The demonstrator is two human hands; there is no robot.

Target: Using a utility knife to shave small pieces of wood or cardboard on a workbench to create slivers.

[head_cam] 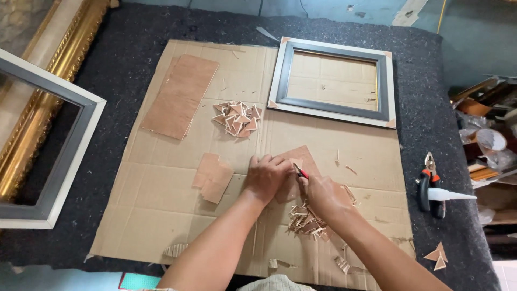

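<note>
From the head camera, the left hand point(266, 175) is pressing flat, fingers spread, on a thin brown board piece point(301, 161) that is lying near the middle of a big cardboard sheet point(161, 205). The right hand point(323, 194) is curling tight around a small red-handled cutter point(300, 171), and its tip is touching the board piece. There is open cardboard to the left of the hands and some in front of them. Just below the right hand a heap of wood scraps point(307, 221) is sitting close. A pile of small triangles point(238, 118) is lying farther up, with a larger board point(180, 96) to its left and two small boards point(214, 177) beside the left hand. A grey picture frame point(334, 82) is resting at the top right. Pliers point(429, 180) and a white nozzle point(452, 195) are lying well apart on the right. Everything is sitting on a counter point(425, 108) covered in dark felt, with bigger frames point(54, 140) leaning at the left.
</note>
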